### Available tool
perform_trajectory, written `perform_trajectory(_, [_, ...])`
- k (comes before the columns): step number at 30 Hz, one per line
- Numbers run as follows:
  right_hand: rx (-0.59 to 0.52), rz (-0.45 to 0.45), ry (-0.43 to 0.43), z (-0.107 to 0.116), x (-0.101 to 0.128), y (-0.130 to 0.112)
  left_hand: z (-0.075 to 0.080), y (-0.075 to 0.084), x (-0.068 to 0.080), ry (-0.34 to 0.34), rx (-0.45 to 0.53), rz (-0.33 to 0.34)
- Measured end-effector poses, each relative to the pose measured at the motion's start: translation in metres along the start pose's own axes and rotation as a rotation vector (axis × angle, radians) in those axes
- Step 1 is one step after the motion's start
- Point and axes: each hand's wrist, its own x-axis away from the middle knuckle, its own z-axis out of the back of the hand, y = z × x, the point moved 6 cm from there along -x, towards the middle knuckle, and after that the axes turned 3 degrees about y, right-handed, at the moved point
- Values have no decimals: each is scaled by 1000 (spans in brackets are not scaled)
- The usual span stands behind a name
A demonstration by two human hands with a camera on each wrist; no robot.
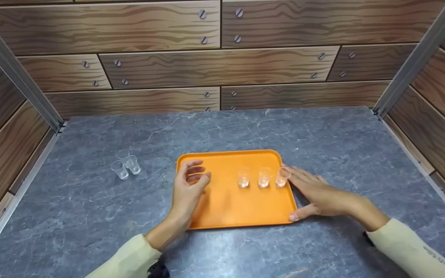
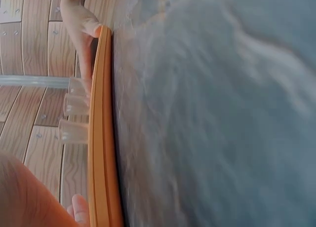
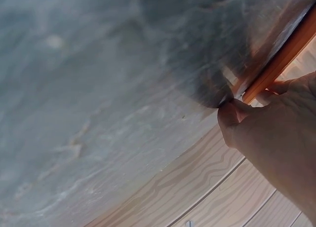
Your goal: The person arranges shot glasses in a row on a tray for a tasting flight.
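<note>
Orange rectangular plastic tray sits mid-surface carrying three small clear glasses toward 3 o'clock; right hand spread flat against its right rim, left hand loosely curled, empty, at 9 o'clock: a jolt to the tray could topple them.

Orange tray with three small clear cups

The flat, rounded-corner orange tray lies on the grey worktop; three upright clear cups stand in a row toward its right edge.

A grey stone-look table bears an orange tray and 3 clear cups.
</note>
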Motion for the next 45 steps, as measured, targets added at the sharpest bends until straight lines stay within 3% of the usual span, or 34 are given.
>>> perform_trajectory(14, [-13, -12, -27, -2, 1, 0, 41, 2, -2, 68, 62, 15])
perform_trajectory(22, [-7, -14, -40, -3, -2, -1, 71, 3, -3, 138, 69, 40])
perform_trajectory(32, [9, -19, -39, -3, -3, 0, 108, 16, -9, 223, 97, 26])
perform_trajectory(45, [5, -19, -31, 0, 2, 1, 146, 16, -7, 314, 110, 60])
